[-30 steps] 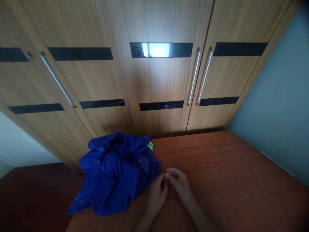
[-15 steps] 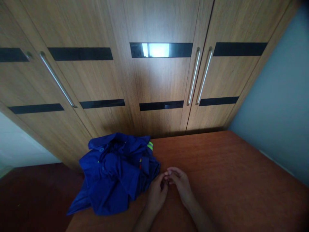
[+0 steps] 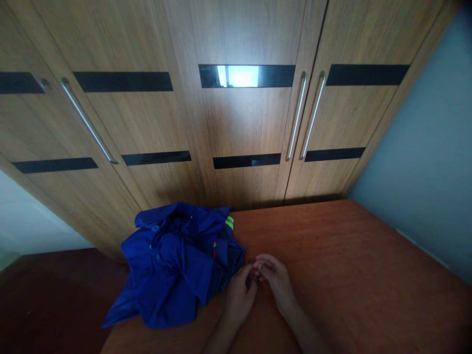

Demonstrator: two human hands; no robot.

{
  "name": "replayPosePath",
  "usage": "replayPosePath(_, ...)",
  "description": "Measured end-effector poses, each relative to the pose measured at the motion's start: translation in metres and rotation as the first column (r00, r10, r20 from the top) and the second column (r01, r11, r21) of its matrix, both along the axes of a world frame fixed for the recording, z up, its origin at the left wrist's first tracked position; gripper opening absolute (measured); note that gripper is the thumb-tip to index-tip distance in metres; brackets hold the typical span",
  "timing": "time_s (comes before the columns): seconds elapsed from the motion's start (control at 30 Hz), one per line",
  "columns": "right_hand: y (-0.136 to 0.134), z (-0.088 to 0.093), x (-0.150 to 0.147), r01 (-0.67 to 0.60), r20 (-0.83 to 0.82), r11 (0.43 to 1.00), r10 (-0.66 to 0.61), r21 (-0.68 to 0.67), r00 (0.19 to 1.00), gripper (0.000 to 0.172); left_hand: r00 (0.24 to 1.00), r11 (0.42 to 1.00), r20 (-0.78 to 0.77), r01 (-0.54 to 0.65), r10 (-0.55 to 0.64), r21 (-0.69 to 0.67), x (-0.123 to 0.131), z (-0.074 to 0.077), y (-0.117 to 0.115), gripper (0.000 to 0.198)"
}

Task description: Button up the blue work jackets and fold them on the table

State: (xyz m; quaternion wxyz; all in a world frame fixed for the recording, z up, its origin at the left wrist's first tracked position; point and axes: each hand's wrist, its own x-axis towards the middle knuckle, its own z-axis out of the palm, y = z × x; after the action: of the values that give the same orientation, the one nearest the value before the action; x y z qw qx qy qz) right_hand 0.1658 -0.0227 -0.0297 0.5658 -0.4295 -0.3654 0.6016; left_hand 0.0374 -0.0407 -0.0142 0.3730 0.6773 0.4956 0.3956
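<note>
A crumpled blue garment (image 3: 173,265) with a yellow-green reflective strip lies on the left part of the brown table (image 3: 350,255). Just right of it, my left hand (image 3: 241,291) has its fingers curled, their tips meeting those of my right hand (image 3: 275,278). The fingers of my right hand are bent together at the same spot. Anything between the fingertips is too small or too hidden to make out. Both hands are over the table near its front, touching each other.
Behind the table stands a wooden wardrobe (image 3: 243,118) with black strips and long metal handles (image 3: 297,118). A grey-blue wall (image 3: 416,172) borders the table on the right. Dark floor (image 3: 55,300) shows at the lower left.
</note>
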Motion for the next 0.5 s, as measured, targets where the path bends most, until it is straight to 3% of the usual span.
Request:
replayPosePath(0.17, 0.0003, 0.0026, -0.0013, 0.090, 0.090, 0.996, -0.090, 0.004, 0.992, 0.035, 1.000, 1.000, -0.022, 0.009, -0.009, -0.004, 0.0000, 0.0009, -0.0003, 0.024)
replayPosePath(0.5, 0.0010, 0.0007, -0.0012, 0.092, 0.121, 0.995, -0.097, 0.044, 0.988, 0.034, 0.999, 1.000, -0.040, 0.015, -0.014, 0.012, 0.0003, 0.0031, -0.0002, 0.023)
